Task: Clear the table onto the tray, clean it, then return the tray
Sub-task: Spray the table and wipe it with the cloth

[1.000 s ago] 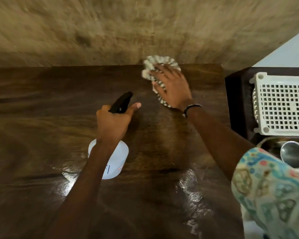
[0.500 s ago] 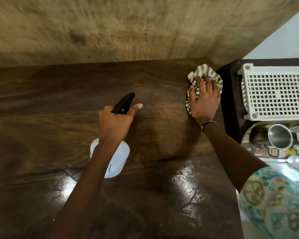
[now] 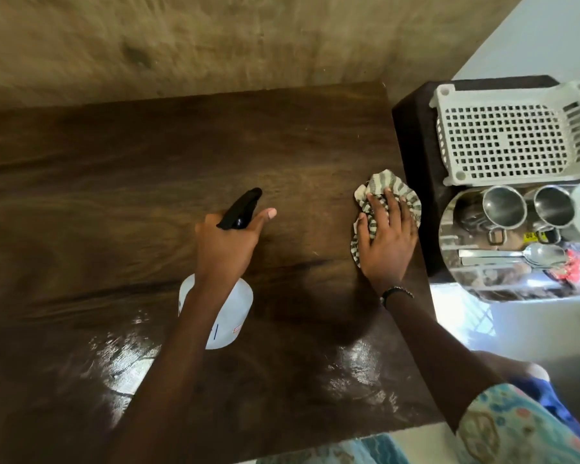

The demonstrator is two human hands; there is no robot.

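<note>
The dark wooden table [image 3: 131, 182] fills most of the view, with wet shiny patches near its front. My left hand [image 3: 226, 247] grips the neck of a white spray bottle [image 3: 230, 316] with a black nozzle, held over the middle of the table. My right hand [image 3: 387, 239] presses flat on a striped cloth [image 3: 387, 185] near the table's right edge. A shiny steel tray [image 3: 449, 229] rests to the right on a dark stool, holding two steel cups [image 3: 503, 207], a spoon [image 3: 536, 254] and a white bowl.
A white perforated plastic basket [image 3: 506, 135] sits behind the tray on the dark stool [image 3: 416, 135]. A rough brown wall runs behind the table. White floor shows at the right, beyond the table's edge.
My right hand has swept the cloth from the far middle of the table to the right edge, then towards me. My left hand has kept the bottle in place.
</note>
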